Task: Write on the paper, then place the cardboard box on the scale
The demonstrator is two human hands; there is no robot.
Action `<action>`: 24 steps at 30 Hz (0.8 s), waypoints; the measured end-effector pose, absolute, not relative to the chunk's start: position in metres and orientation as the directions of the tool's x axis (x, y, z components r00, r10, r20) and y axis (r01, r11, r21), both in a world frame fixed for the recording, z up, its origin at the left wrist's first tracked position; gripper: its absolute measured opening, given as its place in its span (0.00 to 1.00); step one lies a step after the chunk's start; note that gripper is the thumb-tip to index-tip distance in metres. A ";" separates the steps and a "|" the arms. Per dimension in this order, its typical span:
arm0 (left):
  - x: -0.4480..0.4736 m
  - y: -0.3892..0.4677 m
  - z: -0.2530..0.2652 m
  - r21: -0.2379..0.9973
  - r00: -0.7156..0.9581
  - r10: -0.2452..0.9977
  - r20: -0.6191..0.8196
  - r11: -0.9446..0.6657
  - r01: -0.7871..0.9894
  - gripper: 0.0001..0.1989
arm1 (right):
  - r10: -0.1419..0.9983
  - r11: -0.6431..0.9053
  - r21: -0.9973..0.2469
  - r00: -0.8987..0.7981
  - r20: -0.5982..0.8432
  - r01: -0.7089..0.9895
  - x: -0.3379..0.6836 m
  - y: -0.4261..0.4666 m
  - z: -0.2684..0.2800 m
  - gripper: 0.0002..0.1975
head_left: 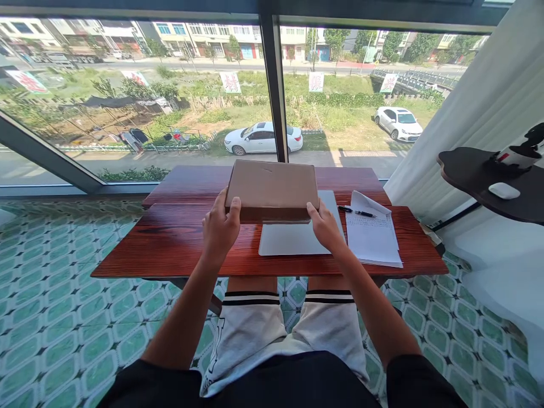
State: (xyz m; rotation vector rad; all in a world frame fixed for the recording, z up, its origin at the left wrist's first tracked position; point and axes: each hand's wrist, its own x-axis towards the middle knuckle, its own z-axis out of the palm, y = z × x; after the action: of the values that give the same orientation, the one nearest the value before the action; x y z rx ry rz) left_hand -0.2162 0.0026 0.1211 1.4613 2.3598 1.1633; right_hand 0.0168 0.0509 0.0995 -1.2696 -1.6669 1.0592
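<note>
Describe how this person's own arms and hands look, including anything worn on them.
Both arms are bare from the short black sleeves at the bottom of the view down to the fingers. The left hand and right hand are bare: no gloves, and no rings, watch or bracelets can be seen. No markings show on either forearm.

Bright daylight pours in through the window [140,96] ahead, leaving a soft sheen on the red surface [170,238], a washed-out curtain [480,96] at right, and wide-angle bending of straight lines toward sharp edges.
</note>
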 end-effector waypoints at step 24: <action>-0.161 0.020 0.099 0.708 -0.320 0.926 0.200 0.089 0.701 0.31 | 0.995 0.060 -0.894 0.044 0.088 0.443 0.082 0.063 0.081 0.31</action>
State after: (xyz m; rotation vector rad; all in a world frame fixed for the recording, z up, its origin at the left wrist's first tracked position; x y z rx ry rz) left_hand -0.1607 0.0197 0.0992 1.6167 2.0737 1.0679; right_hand 0.0817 0.0626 0.0811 -1.5032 -1.5199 0.8528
